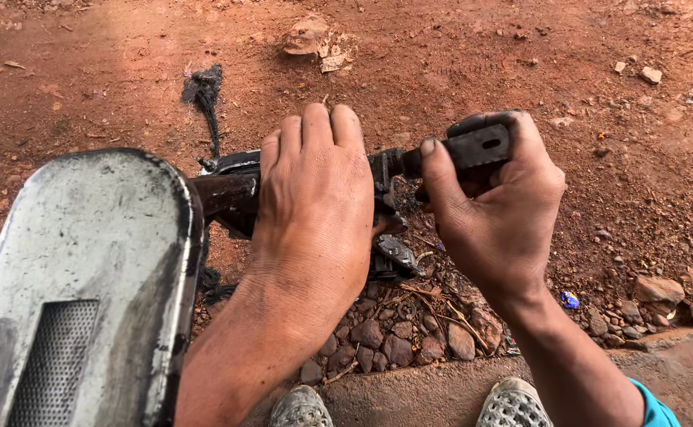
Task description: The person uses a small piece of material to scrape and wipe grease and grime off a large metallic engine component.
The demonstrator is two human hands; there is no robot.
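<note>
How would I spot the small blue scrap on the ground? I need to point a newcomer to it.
Start at the right hand gripping the dark metal bracket. Look below its wrist, to the right, toward the reddish stones. The blue scrap lies there, the only bright blue speck among red dirt.

Metal cover point(85, 261) left of both hands point(315, 198)

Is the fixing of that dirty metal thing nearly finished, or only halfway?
Hard to tell how near the end it is. Done: the silver muffler lies on the red dirt ground. In hand: the left hand presses on the dark pipe end, while the right hand grips a black slotted bracket. Left: the two pieces are not visibly finished.
</note>
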